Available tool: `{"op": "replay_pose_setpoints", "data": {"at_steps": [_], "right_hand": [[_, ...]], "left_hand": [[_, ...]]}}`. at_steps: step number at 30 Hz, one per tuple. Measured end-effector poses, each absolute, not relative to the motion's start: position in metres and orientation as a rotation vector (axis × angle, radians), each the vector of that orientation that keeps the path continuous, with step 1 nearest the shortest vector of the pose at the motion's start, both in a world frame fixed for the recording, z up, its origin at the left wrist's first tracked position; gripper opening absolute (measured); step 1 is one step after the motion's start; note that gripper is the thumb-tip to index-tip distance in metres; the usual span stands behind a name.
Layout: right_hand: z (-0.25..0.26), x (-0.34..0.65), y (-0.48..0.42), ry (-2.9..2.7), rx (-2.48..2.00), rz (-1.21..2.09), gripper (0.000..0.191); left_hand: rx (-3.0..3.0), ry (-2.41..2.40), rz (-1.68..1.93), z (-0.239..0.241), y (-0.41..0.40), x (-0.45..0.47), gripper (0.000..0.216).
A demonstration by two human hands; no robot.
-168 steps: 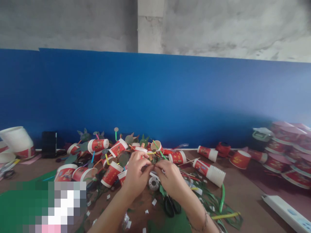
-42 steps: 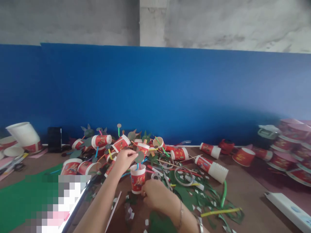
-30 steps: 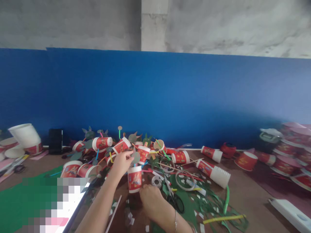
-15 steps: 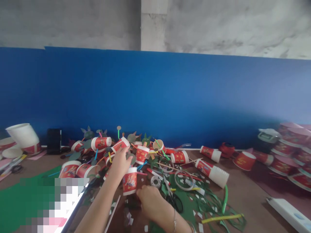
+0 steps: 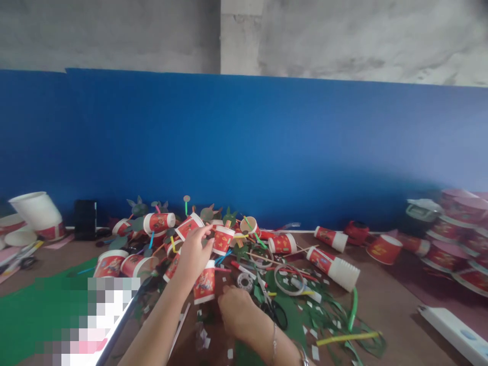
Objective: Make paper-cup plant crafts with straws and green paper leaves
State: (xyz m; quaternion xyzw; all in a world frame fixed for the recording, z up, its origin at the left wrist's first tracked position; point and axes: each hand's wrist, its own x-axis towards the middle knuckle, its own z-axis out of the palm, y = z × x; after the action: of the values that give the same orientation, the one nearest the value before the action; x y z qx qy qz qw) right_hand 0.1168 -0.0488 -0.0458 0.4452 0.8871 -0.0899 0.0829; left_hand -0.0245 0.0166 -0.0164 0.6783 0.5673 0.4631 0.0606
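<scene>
My left hand (image 5: 195,254) reaches over a heap of red and white paper cups, its thumb and fingers apart. Just beyond it is a tilted paper cup (image 5: 189,225); I cannot tell whether they touch. Another paper cup (image 5: 222,240) with stars stands to the right of the fingertips. Below the left hand, an upright paper cup (image 5: 205,283) stands between my two arms. My right hand (image 5: 237,311) is closed beside that cup, low over the brown table. Whatever its fingers hold, if anything, is hidden. Scissors (image 5: 273,307) and a tape roll (image 5: 244,281) lie close to the right hand.
Green paper scraps (image 5: 324,325), drinking straws and a ring of clear tape (image 5: 288,280) litter the table right of centre. Nested cups (image 5: 335,267) lie farther right, near a white box-like object (image 5: 453,330). A blue panel (image 5: 244,152) rises behind. Green paper (image 5: 23,305) covers the left.
My left hand has lifted slightly and its fingers have spread. The dark disc seen beside it before no longer shows. My right hand has shifted a little to the right.
</scene>
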Motion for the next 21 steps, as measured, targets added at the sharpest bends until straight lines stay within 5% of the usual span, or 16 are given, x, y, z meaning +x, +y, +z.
{"op": "replay_pose_setpoints", "data": {"at_steps": [4, 14, 21], "right_hand": [[-0.047, 0.117, -0.049, 2.677, 1.355, -0.228, 0.036], [-0.052, 0.118, -0.042, 2.594, 1.247, -0.255, 0.028], [-0.017, 0.146, -0.033, 2.583, 1.494, -0.283, 0.026]], "left_hand": [[2.089, 1.664, 1.396, -0.013, 0.013, -0.022, 0.031], [2.187, 1.606, 1.23, -0.005, 0.004, -0.006, 0.028], [2.235, 1.367, 0.646, 0.002, -0.023, -0.001, 0.05]]}}
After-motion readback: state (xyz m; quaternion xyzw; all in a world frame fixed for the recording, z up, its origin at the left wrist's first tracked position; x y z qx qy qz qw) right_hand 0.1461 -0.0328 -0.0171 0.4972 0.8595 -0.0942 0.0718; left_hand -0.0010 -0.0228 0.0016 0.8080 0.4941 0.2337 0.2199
